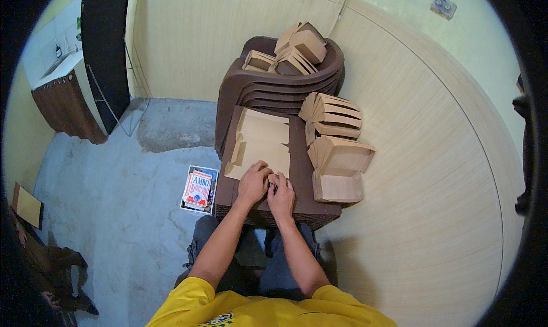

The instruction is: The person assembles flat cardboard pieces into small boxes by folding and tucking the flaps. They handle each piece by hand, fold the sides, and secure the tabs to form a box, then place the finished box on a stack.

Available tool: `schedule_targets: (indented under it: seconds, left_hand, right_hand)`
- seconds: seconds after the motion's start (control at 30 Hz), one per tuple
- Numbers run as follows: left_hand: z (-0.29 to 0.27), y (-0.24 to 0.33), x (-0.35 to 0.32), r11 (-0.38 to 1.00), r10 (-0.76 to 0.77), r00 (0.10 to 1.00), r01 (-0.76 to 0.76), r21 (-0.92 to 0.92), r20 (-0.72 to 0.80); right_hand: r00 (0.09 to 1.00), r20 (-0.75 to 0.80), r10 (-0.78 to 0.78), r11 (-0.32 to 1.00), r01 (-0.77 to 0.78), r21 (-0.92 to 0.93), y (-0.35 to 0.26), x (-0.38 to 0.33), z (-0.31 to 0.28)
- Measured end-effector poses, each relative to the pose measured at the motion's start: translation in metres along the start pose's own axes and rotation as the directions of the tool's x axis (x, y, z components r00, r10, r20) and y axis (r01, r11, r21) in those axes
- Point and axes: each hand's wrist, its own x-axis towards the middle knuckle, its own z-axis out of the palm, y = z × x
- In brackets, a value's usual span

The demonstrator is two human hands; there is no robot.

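An unfolded brown cardboard box lies flat on the seat of a stack of brown plastic chairs, its side flaps partly raised. At its near edge, my left hand rests over the card with the fingers bent. Beside it, my right hand has its fingers curled round a small flap at the near right corner. The two hands almost meet there, and the fingertips partly hide the flap.
Folded boxes are nested in rows along the seat's right side, by the panelled wall. More boxes sit on the chair backs. A white carton of packs stands at left. Another person's legs show at lower left.
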Motion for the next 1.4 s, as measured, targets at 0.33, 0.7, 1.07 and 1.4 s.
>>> schedule_targets:
  seconds: [0.33, 0.7, 1.07, 1.4]
  left_hand:
    - [-0.002, -0.007, -0.001, 0.998, -0.001, 1.0, 0.002, -0.062, 0.019]
    - [0.009, -0.015, 0.006, 1.0, -0.007, 1.0, 0.007, -0.001, 0.03]
    - [-0.003, -0.006, 0.016, 0.973, -0.044, 0.992, 0.015, 0.231, 0.121]
    - [0.004, -0.006, 0.026, 0.977, 0.048, 0.998, -0.039, 0.211, -0.034]
  right_hand:
    - [0.935, 0.352, -0.034, 0.977, 0.105, -0.186, -0.019, -0.031, -0.045]
    - [0.86, 0.468, 0.202, 0.956, -0.07, -0.284, -0.007, 0.018, -0.037]
    - [0.903, 0.361, 0.233, 0.972, -0.227, -0.061, -0.003, 0.052, -0.029]
    - [0.873, 0.166, 0.459, 0.865, -0.397, -0.307, 0.001, 0.105, -0.006]
